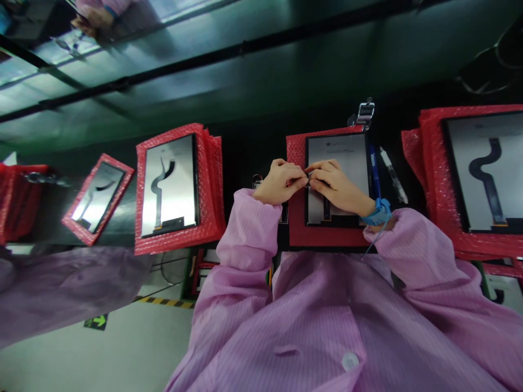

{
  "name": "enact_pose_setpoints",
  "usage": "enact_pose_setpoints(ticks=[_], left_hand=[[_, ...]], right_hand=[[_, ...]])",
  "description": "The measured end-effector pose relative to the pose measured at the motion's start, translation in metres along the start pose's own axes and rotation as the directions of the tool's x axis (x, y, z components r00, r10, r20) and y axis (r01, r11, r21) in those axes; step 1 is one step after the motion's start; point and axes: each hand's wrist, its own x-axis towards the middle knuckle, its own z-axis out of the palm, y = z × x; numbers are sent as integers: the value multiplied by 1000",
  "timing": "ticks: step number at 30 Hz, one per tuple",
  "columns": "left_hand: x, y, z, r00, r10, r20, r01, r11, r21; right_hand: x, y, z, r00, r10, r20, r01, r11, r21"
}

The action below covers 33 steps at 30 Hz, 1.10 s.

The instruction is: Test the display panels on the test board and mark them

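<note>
A flat display panel (347,212) with a dark frame lies on a red pad (318,237) in front of me. Over its left edge my left hand (283,181) is closed, fingertips pinched together. Touching or nearly touching it, my right hand (335,187) is closed as well, above the panel's left half. Both sets of fingertips meet at a small dark thing, too small to make out, perhaps the end of the panel's dark ribbon cable (327,208). A blue wrist strap (378,212) with a cord is on my right wrist.
Panels on red bubble wrap lie at the left (169,185) and right (486,169). A smaller panel (98,197) lies farther left. Right of my panel are a blue pen (375,171), a white pen (393,175) and a metal clip (365,112). Other people's sleeve (69,288) and hands (96,19) show.
</note>
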Motion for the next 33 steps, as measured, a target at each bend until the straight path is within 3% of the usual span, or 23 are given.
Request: enact_pose_setpoints(ticks=[8,19,33], left_hand=[[-2,-2,0,1000,17,-5,-17,999,49],[-4,-1,-4,997,26,79,-36,990,140],[-2,-6,6,997,49,-51,-39,984,176]], right_hand=[[-1,1,1,999,-34,-32,34,999,24],[0,3,2,998,-34,-53,34,999,-9],[0,1,1,995,-49,-87,50,999,13]])
